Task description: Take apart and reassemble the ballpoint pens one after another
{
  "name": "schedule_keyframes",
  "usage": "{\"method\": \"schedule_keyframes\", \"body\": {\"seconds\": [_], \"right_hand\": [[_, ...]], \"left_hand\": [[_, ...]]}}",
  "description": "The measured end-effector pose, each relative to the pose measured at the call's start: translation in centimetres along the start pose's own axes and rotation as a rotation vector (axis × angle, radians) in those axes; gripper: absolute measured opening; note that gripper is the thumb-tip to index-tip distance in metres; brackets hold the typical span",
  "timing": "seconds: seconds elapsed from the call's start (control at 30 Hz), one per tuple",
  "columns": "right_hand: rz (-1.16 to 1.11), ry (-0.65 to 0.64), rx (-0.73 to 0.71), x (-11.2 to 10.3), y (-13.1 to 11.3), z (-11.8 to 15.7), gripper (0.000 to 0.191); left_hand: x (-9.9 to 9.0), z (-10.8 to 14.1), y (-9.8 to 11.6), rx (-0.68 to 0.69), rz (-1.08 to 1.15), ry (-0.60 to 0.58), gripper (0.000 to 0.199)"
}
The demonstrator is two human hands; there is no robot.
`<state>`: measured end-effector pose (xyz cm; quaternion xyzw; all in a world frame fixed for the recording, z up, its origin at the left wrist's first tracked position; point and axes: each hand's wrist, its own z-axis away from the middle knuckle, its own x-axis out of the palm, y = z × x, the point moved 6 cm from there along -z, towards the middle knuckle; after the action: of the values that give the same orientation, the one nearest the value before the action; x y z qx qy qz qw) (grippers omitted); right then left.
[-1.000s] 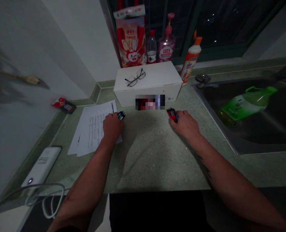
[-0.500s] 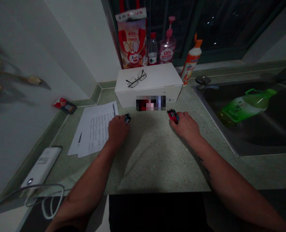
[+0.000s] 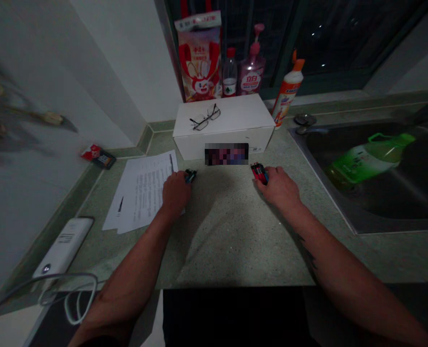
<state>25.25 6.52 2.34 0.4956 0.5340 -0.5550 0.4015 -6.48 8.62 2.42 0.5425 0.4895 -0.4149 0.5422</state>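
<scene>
My left hand [image 3: 176,193] rests by the right edge of the printed sheets [image 3: 141,197], its fingers closed round small dark batteries with teal sides [image 3: 190,176]. Their number is hidden by the fingers. Across the counter, my right hand [image 3: 279,185] holds a cluster of red and black batteries [image 3: 259,172], with some blue beside the fingertips. Metal ends show at the far side of this bunch. Both hands are low over the green speckled counter [image 3: 228,236], in front of a white box [image 3: 188,144].
Glasses [image 3: 206,118] lie on the box. Behind it stand a red bag [image 3: 200,62], a small bottle [image 3: 230,74], a pink pump bottle [image 3: 252,72] and an orange-capped bottle [image 3: 288,94]. A green jug [image 3: 369,159] lies in the sink [image 3: 344,219]. A white power bank [image 3: 64,246] is at left.
My left hand has shifted slightly left over the paper edge, and the batteries in it have turned a little. My right hand stays about where it was.
</scene>
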Motion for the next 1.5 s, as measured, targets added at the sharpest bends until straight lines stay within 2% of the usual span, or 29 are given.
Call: {"method": "schedule_keyframes", "body": {"seconds": [0.13,0.23,0.3,0.37,0.47,0.53,0.6,0.73,0.83,0.93,0.97,1.03,1.13,1.2,1.27,1.33,1.5], "right_hand": [[-0.036,0.089,-0.036,-0.4,0.0,-0.1,0.048],[-0.120,0.208,-0.171,-1.2,-1.0,0.1,0.042],[-0.196,0.262,-0.348,-1.6,-2.5,0.8,0.040],[-0.246,0.266,-0.542,-1.6,-4.5,1.8,0.044],[-0.214,0.162,-0.711,-0.4,-6.9,3.1,0.047],[-0.140,0.052,-0.735,1.0,-7.6,3.4,0.033],[-0.126,-0.017,-0.715,1.9,-7.5,3.3,0.028],[-0.262,-0.016,-0.606,1.9,-5.7,2.1,0.028],[-0.304,-0.028,-0.583,1.5,-5.1,1.8,0.030],[-0.339,-0.038,-0.587,1.0,-5.3,2.0,0.029],[-0.361,-0.045,-0.583,0.9,-5.4,2.1,0.028],[-0.412,-0.078,-0.553,1.0,-5.4,2.1,0.027],[-0.471,-0.145,-0.495,1.7,-5.3,2.1,0.028],[-0.501,-0.150,-0.478,1.9,-5.3,2.0,0.026],[-0.536,-0.122,-0.466,2.0,-5.3,2.0,0.018],[-0.571,-0.107,-0.443,2.0,-5.3,2.0,0.018],[-0.542,-0.238,-0.437,2.9,-5.7,2.2,0.026]], "left_hand": [[0.0,0.0,0.0,-0.005,-0.002,0.022,0.026],[-0.6,0.3,0.9,0.075,0.065,0.116,0.023],[-0.7,0.9,2.2,0.203,0.170,0.178,0.023],[-0.4,2.0,3.8,0.379,0.287,0.185,0.023],[0.6,4.0,6.3,0.672,0.424,0.153,0.022],[1.0,4.9,7.2,0.761,0.479,0.162,0.021],[1.2,5.0,7.2,0.746,0.515,0.168,0.018],[1.0,3.8,6.1,0.557,0.592,0.128,0.013],[1.1,2.9,5.4,0.396,0.639,-0.009,0.017],[1.7,2.7,5.2,0.302,0.648,-0.154,0.037],[1.8,2.7,5.2,0.289,0.651,-0.174,0.040],[1.8,2.7,5.2,0.284,0.667,-0.171,0.034],[1.7,2.8,5.2,0.299,0.696,-0.111,0.017],[1.6,2.9,5.3,0.316,0.712,-0.078,0.013],[1.6,3.0,5.4,0.336,0.718,-0.057,0.010],[1.5,3.0,5.4,0.359,0.714,-0.032,0.010],[1.4,3.1,5.5,0.400,0.691,-0.006,0.008]]}}
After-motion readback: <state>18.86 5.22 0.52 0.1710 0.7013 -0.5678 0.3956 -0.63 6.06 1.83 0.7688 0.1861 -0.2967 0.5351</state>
